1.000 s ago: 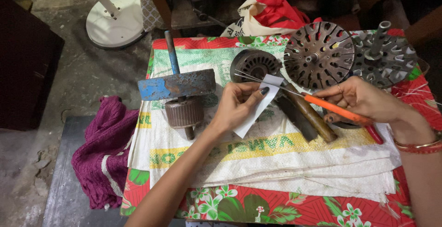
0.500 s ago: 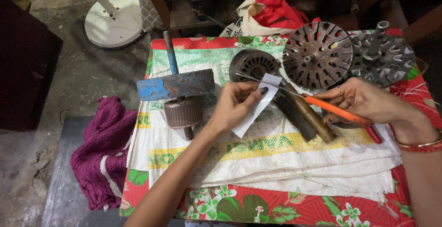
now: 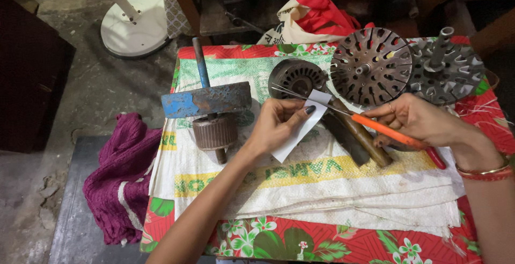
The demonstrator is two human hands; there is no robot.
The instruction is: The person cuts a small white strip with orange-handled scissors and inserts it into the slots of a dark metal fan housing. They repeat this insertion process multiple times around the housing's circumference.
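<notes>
L hand point(image 3: 279, 127) pinches white paper strip point(image 3: 300, 127) over woven sack on tabletop point(image 3: 322, 189), steadying it. R hand point(image 3: 416, 119) grips orange-handled tool point(image 3: 394, 134), tip angled toward strip near dark stator point(image 3: 295, 76).

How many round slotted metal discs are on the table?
2. One slotted disc lies at the far edge, just beyond the right hand. The other slotted disc, with an upright shaft, sits right of it. More may lie outside the frame.
</notes>
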